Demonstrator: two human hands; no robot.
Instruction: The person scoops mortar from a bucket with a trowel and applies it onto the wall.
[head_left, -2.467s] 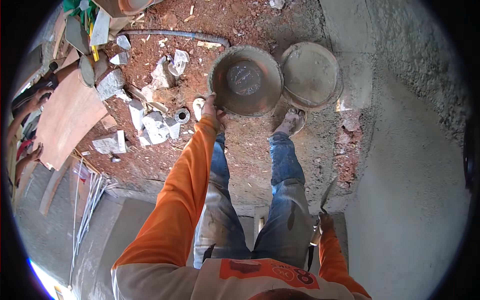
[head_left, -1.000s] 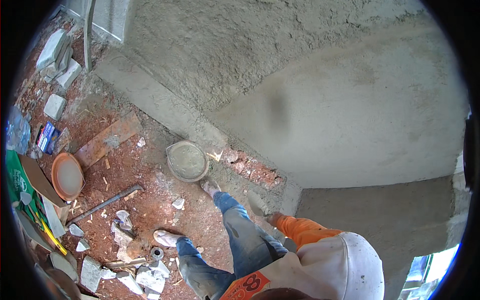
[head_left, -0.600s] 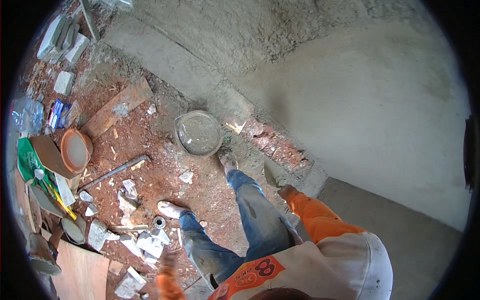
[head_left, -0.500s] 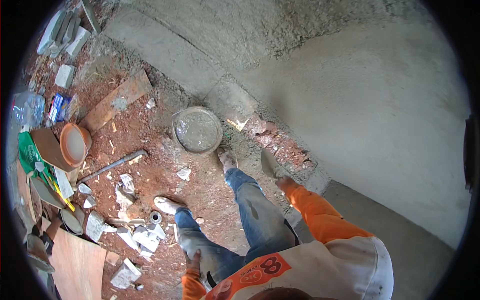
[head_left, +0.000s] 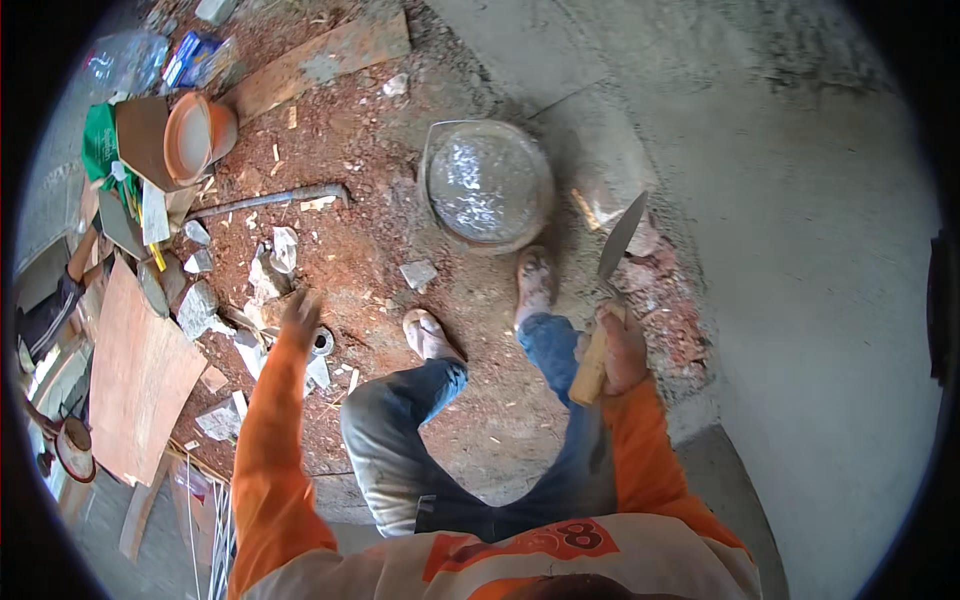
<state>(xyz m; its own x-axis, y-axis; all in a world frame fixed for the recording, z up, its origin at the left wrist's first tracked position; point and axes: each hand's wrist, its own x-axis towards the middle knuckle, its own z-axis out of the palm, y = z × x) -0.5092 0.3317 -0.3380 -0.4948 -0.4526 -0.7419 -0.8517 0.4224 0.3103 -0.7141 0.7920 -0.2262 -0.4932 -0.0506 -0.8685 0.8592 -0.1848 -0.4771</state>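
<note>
"Orange sleeves (head_left: 273,455) on both arms, I see. What does the right hand (head_left: 622,350) have?"

"A trowel (head_left: 620,240), by its wooden handle (head_left: 590,376). The fingers are closed round it, and the handle's butt sticks out below the fist."

"Where does the blade point?"

"Up and slightly right, away from the body. In view it lies over the strip of broken red rubble (head_left: 672,315), to the right of the big round bucket (head_left: 549,190) and apart from it."

"Is there anything in that bucket?"

"Wet grey mix (head_left: 480,190), shining where the light catches it. The right foot (head_left: 536,285) is just beside the rim."

"And the left hand (head_left: 300,312)?"

"Out to the left, near the pale stone pieces (head_left: 268,275) and a grey ring (head_left: 321,341). I see nothing in its grip, but it is blurred — I can't tell how far the fingers are spread, or whether they touch anything."

"What else lies on that side?"

"A grey pipe (head_left: 270,200) on the red soil, an orange bucket (head_left: 190,140) holding something pale, and a sheet of plywood (head_left: 140,370). Another person's arm (head_left: 82,252) shows by the sheet's top corner."
</note>
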